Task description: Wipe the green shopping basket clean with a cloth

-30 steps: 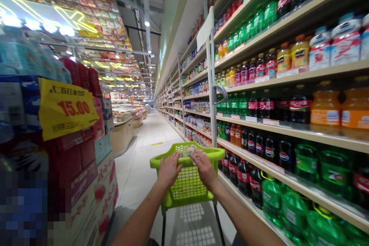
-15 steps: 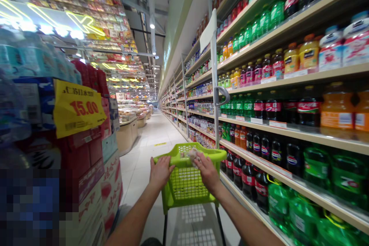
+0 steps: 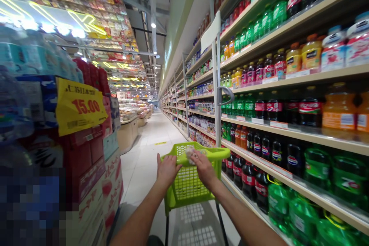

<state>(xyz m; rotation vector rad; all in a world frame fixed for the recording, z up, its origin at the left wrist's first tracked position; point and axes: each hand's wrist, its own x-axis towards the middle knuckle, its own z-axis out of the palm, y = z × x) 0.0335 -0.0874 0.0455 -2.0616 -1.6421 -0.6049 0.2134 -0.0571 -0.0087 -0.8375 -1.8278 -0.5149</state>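
Note:
A bright green shopping cart (image 3: 187, 186) stands right in front of me, its grid basket on dark legs. My left hand (image 3: 168, 170) is closed over the left end of the cart's handle bar. Near the middle of that bar, my right hand (image 3: 203, 166) has its fingers closed on a small crumpled whitish wad (image 3: 190, 153). Whether the wad is tissue or thin plastic I cannot make out. Part of it is hidden by the right hand's fingers.
Drink shelves (image 3: 288, 123) run along the right, close to the cart. At left rises a stack of drink cartons (image 3: 89, 153) with a yellow price sign (image 3: 80, 105). A pale tiled aisle (image 3: 152, 130) leads ahead past display stands (image 3: 128, 132). A metal post (image 3: 216, 115) stands before the shelves.
The cart and both hands have shifted slightly to the right in view. My right hand's fingers are now drawn in more tightly around the whitish wad. My left hand stays on the bar.

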